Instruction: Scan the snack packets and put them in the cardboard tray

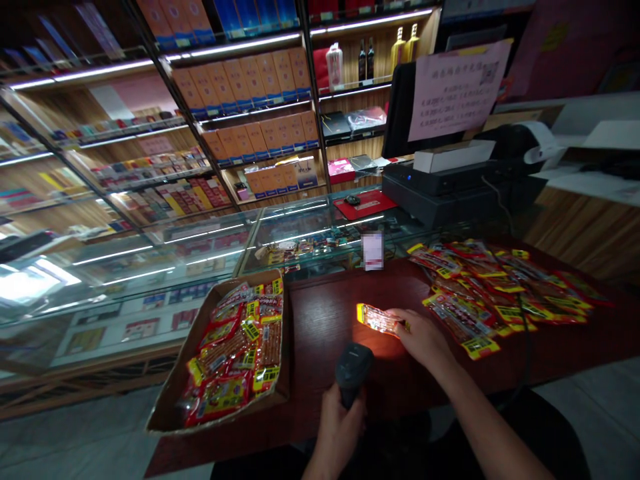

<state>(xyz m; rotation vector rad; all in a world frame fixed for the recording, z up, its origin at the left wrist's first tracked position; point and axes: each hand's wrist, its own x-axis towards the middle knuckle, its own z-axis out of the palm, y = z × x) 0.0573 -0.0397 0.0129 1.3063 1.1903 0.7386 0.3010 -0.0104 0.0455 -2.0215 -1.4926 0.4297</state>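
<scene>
Table (320, 293): box (285, 333) at left edge, snack heap (480, 283) toward right edge, scanner (354, 365) gripped by left hand (340, 420) near front edge, glossy, yellow-ended, light-struck packet (377, 319) pinched mid-table by fingers of right hand (419, 337).

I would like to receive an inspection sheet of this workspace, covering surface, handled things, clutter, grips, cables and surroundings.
Surface: glossy red-brown tabletop, bare in the middle.
Handled things: dark handheld scanner; brightly lit snack-stick packet, apart from the scanner; cardboard box of similar packets at left; loose packet pile at right.
Clutter: small pixelated card near the far edge, unreadable; computer mouse on a red mat beyond.
Grips: left grip closed around the scanner's handle; right grip pinching the packet's right end.
Cables: dark cable crossing the pile; its ends cannot be told.
Surroundings: glass counter, lit shelves, monitor bearing a paper sign.
</scene>
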